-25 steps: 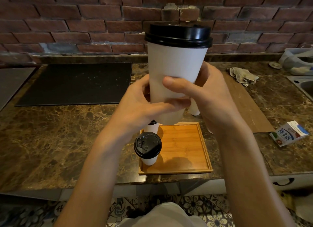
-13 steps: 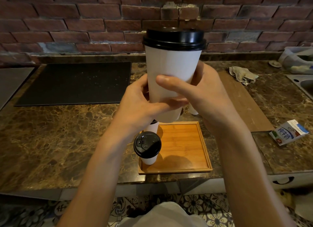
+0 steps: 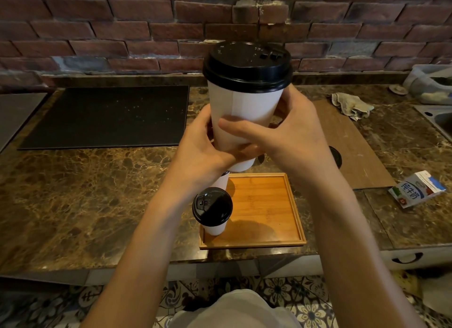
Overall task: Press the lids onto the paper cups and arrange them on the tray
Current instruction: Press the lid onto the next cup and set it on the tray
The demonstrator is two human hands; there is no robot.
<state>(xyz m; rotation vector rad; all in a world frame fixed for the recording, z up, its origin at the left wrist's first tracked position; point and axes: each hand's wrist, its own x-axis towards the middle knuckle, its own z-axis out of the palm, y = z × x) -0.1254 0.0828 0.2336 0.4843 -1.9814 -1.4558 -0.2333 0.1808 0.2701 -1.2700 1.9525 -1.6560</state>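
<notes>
**Q:** What changed over the last second?

**A:** The paper cup (image 3: 244, 115) has come down a little, and its top has tipped toward me. I saw the black lid (image 3: 247, 63) edge-on before; now its top face shows. It looks seated all round, so I judge the pressing done and placing next.

**Q:** Grip?

**A:** My left hand (image 3: 203, 144) and right hand (image 3: 293, 137) both wrap the lower wall, fingers (image 3: 285, 105) curled round it.

**Q:** Position and axis?

**A:** The cup is in the air at 12 o'clock from the tray (image 3: 269, 205). Its long axis is near upright, base down, with the sip opening at 1 o'clock on the lid. One lidded cup (image 3: 212, 206) stands at the tray's 7 o'clock corner. Another cup (image 3: 223, 179) at 11 o'clock is mostly hidden.
</notes>
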